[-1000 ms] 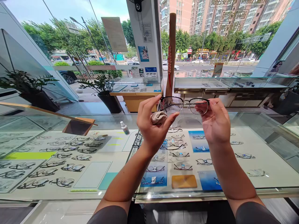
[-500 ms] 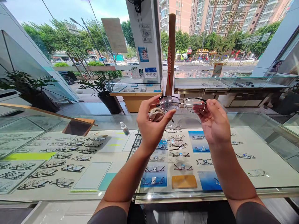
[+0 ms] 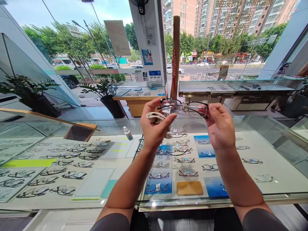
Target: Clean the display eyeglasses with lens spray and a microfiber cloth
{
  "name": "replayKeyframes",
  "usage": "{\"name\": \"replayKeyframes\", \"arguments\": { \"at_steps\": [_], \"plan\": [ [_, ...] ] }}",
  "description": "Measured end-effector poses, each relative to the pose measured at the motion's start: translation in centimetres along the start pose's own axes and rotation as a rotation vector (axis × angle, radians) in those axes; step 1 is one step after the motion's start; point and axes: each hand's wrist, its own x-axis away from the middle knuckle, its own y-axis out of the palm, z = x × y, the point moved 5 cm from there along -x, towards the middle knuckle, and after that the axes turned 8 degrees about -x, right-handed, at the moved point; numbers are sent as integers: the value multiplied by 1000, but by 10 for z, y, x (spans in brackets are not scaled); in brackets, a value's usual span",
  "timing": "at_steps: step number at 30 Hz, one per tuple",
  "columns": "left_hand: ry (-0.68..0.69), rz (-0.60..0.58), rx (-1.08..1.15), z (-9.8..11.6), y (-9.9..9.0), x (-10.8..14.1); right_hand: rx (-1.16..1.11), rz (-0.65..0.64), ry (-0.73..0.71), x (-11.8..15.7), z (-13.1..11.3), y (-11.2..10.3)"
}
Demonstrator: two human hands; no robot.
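A pair of eyeglasses [image 3: 184, 104] with dark upper rims and clear lenses is held up above the glass counter, its front towards the window. My left hand [image 3: 154, 128] grips the left side of the frame between thumb and fingers. A pale cleaning cloth [image 3: 156, 117] is bunched in that same palm, with part of it hanging below. My right hand [image 3: 221, 126] pinches the frame's right end between thumb and fingers; its other fingers curl behind. Below both hands, rows of display glasses lie under the counter glass.
A glass display counter [image 3: 276, 189] spans the front. On it stand a small white spray bottle [image 3: 128, 133] and, at left, a wood-framed mirror [image 3: 80, 132]. A tan case [image 3: 190, 188] lies among the displayed glasses. Potted plants [image 3: 113, 106] and further showcases [image 3: 144, 104] stand beyond.
The eyeglasses have shifted slightly left and tilted, the right end now a little lower. More of the cloth shows in my left hand. Both hands keep their hold.
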Motion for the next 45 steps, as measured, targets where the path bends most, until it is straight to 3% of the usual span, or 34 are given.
{"name": "replayKeyframes", "arguments": {
  "at_steps": [6,9,12,16,20,25,32,36,38,41,45],
  "plan": [
    [-105,29,-14,2,0,3,13,3,35,-1,3,0],
    [-285,-39,91,-2,7,2,6,-60,9,0,-3,3],
    [-578,-148,334,-9,20,7,44,-172,-95,4,-10,10],
    [-891,-268,688,-7,40,19,343,-312,-384,13,-22,22],
    [-1053,-358,817,-4,50,29,512,-383,-569,20,-29,28],
    [-1137,-345,769,-8,47,35,522,-430,-518,18,-26,26],
    [-1163,-449,767,-6,51,40,490,-402,-569,18,-22,25],
    [-1049,-525,511,-10,47,36,511,-294,-567,18,-19,18],
    [-887,-488,334,-11,35,22,520,-271,-565,18,-19,17],
    [-631,-363,37,-4,0,-5,533,-288,-573,16,-18,16],
    [-316,-320,-463,24,-51,-25,652,-410,-497,4,-2,18]
  ]
}}
